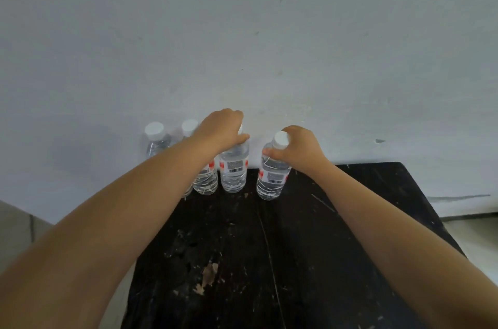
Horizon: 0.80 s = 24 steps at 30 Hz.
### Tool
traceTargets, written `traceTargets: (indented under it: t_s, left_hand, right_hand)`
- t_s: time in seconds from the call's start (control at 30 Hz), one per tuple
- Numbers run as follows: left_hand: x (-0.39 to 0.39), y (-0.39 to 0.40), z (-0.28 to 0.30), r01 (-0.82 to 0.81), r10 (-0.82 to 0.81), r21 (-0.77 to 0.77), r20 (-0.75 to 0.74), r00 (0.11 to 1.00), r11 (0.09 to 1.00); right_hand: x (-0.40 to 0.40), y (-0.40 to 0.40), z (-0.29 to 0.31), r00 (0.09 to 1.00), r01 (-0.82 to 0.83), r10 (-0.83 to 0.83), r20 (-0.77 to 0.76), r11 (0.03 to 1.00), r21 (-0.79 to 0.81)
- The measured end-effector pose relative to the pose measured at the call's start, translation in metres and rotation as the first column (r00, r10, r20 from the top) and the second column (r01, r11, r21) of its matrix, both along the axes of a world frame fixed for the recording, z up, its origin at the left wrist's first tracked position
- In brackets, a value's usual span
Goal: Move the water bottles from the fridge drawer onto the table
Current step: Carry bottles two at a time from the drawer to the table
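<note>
While both hands grip bottle necks, bottles (233,172) line table (350,221) far edge.

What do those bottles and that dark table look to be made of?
The bottles look like thin clear plastic: see-through ribbed walls, glossy, with opaque white caps, probably plastic too, and printed labels. The table seems to be wood with a black, worn coating: a long crack runs along it, and scuffs and a chipped patch expose something paler underneath.

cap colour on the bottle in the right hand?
White, on the bottle held by the right hand; head view.
</note>
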<state>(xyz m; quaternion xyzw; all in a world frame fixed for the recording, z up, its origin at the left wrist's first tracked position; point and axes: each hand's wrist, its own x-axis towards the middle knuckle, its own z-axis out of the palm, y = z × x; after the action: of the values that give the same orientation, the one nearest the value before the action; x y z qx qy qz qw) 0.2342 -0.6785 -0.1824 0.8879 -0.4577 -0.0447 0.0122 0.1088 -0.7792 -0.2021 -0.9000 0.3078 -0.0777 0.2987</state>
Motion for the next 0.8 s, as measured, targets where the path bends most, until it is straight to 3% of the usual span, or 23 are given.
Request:
traceTargets:
  t_s: [0.43, 0.67, 0.8]
  left_hand:
    - [0.011, 0.004, 0.005, 0.089, -0.090, 0.128, 0.003, 0.996, 0.988]
    - [0.016, 0.008, 0.008, 0.115, -0.091, 0.177, -0.136, 0.986, 0.977]
    - [0.017, 0.007, 0.007, 0.120, -0.096, 0.177, -0.137, 0.986, 0.977]
  right_hand:
    - [0.040, 0.003, 0.004, 0.995, -0.102, 0.102, 0.005, 0.994, -0.039]
    - [0.048, 0.000, 0.000, 0.996, -0.084, 0.083, 0.033, 0.996, 0.027]
    - [0.050, -0.004, 0.001, 0.991, -0.129, 0.130, -0.014, 0.990, 0.058]
